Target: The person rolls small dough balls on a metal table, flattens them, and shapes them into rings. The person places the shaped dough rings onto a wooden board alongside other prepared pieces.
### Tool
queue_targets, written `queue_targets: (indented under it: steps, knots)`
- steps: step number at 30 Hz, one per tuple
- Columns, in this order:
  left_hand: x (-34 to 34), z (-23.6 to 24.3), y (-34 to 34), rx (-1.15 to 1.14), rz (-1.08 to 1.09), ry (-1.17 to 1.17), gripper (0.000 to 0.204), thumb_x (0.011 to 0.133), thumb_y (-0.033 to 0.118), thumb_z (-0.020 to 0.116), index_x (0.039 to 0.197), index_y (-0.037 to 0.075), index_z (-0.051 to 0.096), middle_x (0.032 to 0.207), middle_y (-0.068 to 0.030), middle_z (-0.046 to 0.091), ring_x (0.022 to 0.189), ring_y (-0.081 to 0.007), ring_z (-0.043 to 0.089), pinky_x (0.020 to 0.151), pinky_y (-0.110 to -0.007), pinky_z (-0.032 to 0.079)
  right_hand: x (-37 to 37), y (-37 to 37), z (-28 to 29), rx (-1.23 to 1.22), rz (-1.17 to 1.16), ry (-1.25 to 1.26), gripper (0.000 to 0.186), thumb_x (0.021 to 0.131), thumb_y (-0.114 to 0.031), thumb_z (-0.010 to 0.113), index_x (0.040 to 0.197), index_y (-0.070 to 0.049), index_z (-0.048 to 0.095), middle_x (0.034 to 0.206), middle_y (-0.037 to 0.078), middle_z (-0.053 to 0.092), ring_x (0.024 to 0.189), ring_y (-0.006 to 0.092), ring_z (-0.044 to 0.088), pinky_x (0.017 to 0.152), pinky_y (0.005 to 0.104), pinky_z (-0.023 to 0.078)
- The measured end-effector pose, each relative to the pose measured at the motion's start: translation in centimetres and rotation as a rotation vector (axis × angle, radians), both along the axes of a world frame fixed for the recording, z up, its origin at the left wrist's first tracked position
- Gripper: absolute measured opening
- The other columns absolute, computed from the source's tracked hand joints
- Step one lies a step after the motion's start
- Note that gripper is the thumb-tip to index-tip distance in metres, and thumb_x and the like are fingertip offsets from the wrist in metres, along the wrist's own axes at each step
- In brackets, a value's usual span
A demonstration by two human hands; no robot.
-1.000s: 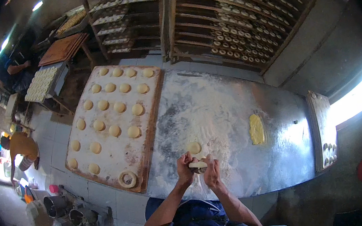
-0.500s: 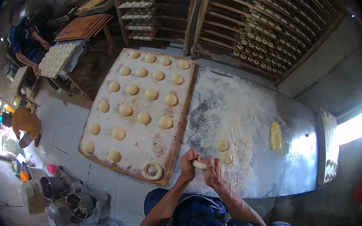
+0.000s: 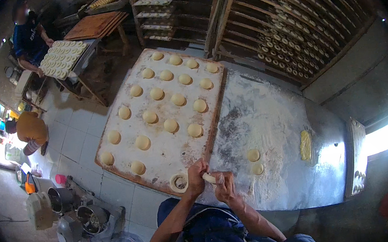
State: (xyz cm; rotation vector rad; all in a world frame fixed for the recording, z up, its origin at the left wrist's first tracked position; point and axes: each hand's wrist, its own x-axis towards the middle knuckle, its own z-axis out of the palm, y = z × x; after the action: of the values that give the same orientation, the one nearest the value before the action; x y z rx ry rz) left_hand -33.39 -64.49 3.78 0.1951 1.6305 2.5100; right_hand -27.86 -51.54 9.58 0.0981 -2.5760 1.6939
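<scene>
Dough piece (image 3: 209,178), pale and curved, is up btwn both hands, in front of the body, by the board's lower R corner; its full shape is hidden by fingers. Clock dirs from it, 12 = top of view.

Edges: floured board (image 3: 168,149) fills 9 to 12, its R edge running up twd 12. Table (image 3: 277,190) near edge at approx 4. Room: floured tabletop btwn board edge & two dough rounds (image 3: 253,155) at 2–3; more tabletop past them to yellow slab (image 3: 306,145), also 2–3. L side tight: dough ring (image 3: 179,183) at 9, just beside L hand (image 3: 196,176); can't tell if touching.

Grip: L hand closed, fingers curled on piece's L end. R hand (image 3: 225,188) closed too, fingers bent round R end. Short stretch shows btwn.

Further: dough balls (image 3: 149,116) in rows on board, 10–12. Rack w/ rings (image 3: 291,51) at 1. Co-worker (image 3: 27,41) at 10–11, hands at a tray of dough rings (image 3: 62,58).
</scene>
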Motion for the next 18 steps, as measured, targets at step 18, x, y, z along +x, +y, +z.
queue_targets:
  steps: [18]
  knots:
    - [-4.6,3.3,-7.3,-1.070,0.135,0.222,0.025,0.089,0.010,0.071,0.112,0.002,0.067,0.103,-0.0165,0.063,0.097,-0.0378,0.061,0.085,-0.046,0.049,-10.6,-0.9,-1.9,0.446,-0.070,0.061,0.055,0.086,-0.014,0.069,0.134,0.004,0.051,0.127,0.027,0.057,0.117,0.0456,0.056,0.100,0.0518,0.047]
